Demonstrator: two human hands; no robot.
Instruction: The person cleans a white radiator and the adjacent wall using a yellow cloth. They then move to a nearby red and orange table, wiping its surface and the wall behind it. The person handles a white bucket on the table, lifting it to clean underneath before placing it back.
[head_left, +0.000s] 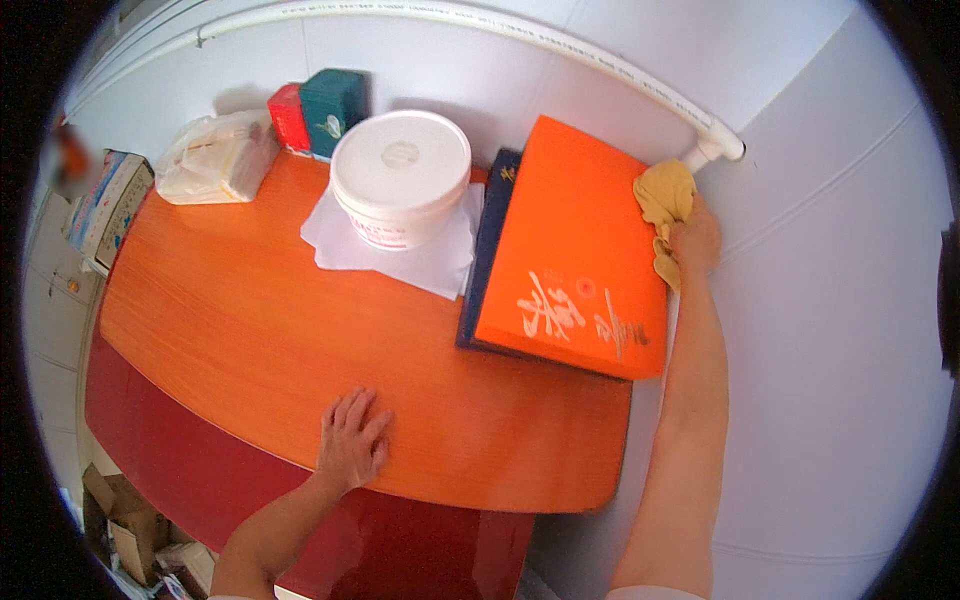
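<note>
My right hand (697, 237) is stretched far out along the wall, gripping a crumpled yellow cloth (664, 193). The cloth touches the right edge of a large flat orange box (577, 247) that bears pale brush-style writing. Beneath this box, a dark blue folder or box (480, 285) shows along its left side. My left hand (354, 441) rests palm down near the front edge of the wooden desk (255, 315), fingers somewhat apart and nothing in it.
A lidded white tub (401, 180) stands on white paper (337, 251). Behind are green (334, 105) and red (289, 120) boxes and a plastic-wrapped packet (214, 161). A white pipe (525, 28) runs along the wall. Cardboard boxes (139, 536) lie on the floor at lower left.
</note>
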